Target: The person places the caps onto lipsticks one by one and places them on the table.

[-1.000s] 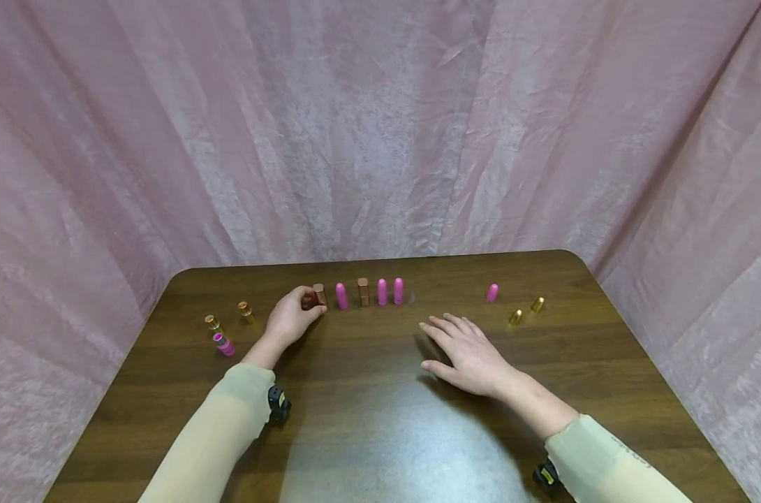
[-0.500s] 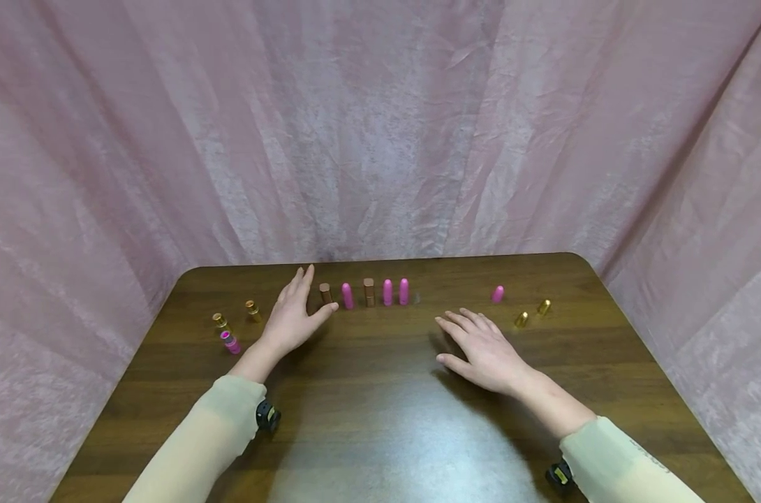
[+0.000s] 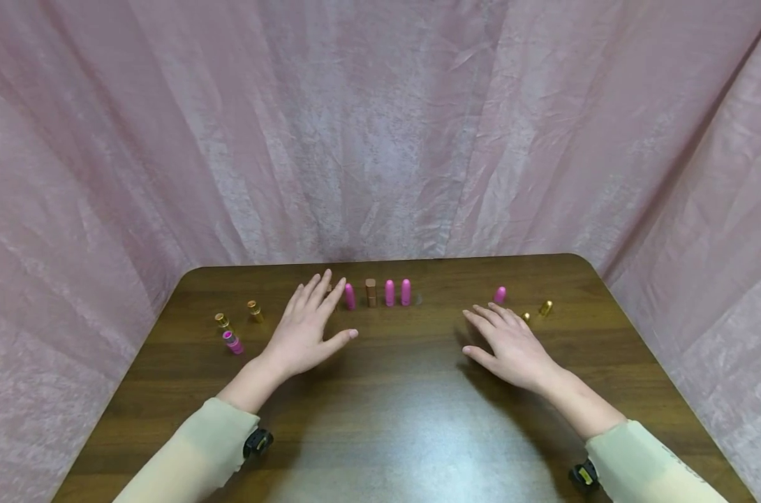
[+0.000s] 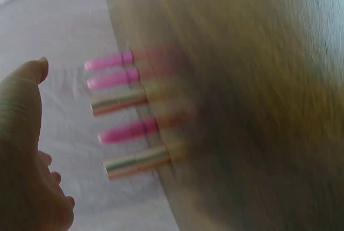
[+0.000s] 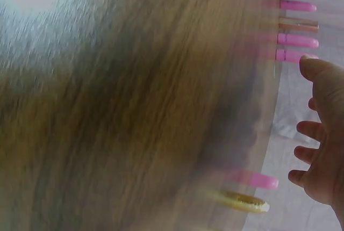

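Rose-gold metal is glimpsed just beyond the left fingertips, where an upright lipstick tube (image 4: 137, 162) is mostly hidden from the head camera. The left hand (image 3: 301, 335) is held open, its fingers straight and fanned, its thumb stretched aside. Nothing is gripped by it, and a gap between hand and tubes is shown in the left wrist view.

To the right of those fingertips, the upright row is continued by a pink tube (image 3: 350, 297), a second rose-gold tube (image 3: 371, 293), a second pink tube (image 3: 389, 293) and a third pink tube (image 3: 405, 292) — beside the last, a small translucent piece (image 3: 419, 299) is too faint to be named. To the left of the left fingers, a gold base (image 3: 255, 311) is passed first, then another gold base (image 3: 223, 322) with a pink base (image 3: 232, 342) just beside it.

The right hand (image 3: 515, 349) is likewise open, fingers extended and nothing held — its shadow is thrown on the wooden table (image 3: 380, 398). Just beyond its fingertips a pink cap (image 3: 500, 295) is placed; a gold cap (image 3: 526, 317) is partly covered by the fingers, and a second gold cap (image 3: 547, 308) is found to their right.
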The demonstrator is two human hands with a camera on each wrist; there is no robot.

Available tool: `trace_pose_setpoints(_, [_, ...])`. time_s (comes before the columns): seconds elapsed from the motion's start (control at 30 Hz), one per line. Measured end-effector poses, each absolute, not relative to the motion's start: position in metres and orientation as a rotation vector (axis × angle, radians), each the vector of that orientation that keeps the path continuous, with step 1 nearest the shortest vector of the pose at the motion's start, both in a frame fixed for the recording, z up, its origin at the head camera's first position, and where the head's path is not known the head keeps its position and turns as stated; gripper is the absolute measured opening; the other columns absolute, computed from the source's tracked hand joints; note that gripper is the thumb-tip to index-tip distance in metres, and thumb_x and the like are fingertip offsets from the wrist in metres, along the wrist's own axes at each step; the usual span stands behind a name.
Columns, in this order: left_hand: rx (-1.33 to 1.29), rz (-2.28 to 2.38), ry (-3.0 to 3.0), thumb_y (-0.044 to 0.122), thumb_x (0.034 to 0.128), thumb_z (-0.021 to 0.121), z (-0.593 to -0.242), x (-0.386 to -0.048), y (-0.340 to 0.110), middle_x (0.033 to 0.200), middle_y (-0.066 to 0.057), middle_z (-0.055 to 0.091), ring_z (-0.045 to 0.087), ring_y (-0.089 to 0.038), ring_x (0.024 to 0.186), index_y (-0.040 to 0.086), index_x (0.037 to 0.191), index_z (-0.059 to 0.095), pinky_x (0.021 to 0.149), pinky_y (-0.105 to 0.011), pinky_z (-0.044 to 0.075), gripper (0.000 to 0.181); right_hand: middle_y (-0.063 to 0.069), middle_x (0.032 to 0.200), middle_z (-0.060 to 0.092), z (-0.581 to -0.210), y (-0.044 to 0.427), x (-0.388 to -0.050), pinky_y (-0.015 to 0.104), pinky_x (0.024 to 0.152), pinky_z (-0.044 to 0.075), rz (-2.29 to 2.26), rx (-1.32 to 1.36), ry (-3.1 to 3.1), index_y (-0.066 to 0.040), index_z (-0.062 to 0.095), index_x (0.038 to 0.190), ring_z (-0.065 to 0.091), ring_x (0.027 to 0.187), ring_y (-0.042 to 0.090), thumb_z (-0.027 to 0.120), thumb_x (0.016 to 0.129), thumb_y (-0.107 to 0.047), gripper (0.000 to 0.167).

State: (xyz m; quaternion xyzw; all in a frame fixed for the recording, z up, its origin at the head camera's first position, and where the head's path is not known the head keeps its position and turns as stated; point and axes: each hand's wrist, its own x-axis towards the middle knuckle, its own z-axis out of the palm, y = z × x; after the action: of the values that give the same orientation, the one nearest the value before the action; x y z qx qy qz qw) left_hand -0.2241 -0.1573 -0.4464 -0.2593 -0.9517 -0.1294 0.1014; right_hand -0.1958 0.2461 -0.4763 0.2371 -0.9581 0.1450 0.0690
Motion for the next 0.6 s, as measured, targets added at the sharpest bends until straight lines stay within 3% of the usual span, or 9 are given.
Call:
trace_pose_setpoints(0.3, [-1.094,-0.224,-2.755,0.067,0.0959,0.054,-0.449,-0.195,-0.121,0.171,-0.010,0.011,0.009,-0.031,0.156,0.020,0.165,0.023,0.123,-0.056,0.008,0.089,0.018,0.154,0.046,-0.470,0.271,-0.214,0.069,0.111,0.025,0.454,0.581,-2.914,-0.008,0.047,0.153,0.032,0.145,0.046,0.065,0.100,-0.043,0.066])
trace_pose_setpoints(0.6, [-1.296,-0.078,-2.795,0.074,0.0975,0.039,-0.460,-0.180,-0.081,0.171,-0.006,0.004,0.008,-0.027,0.156,0.027,0.166,0.009,0.124,-0.053,0.007,0.088,0.022,0.143,0.057,-0.461,0.290,-0.247,0.067,0.106,0.032,0.447,0.378,-2.956,-0.003,0.054,0.146,0.043,0.134,0.049,0.065,0.100,-0.036,0.058])
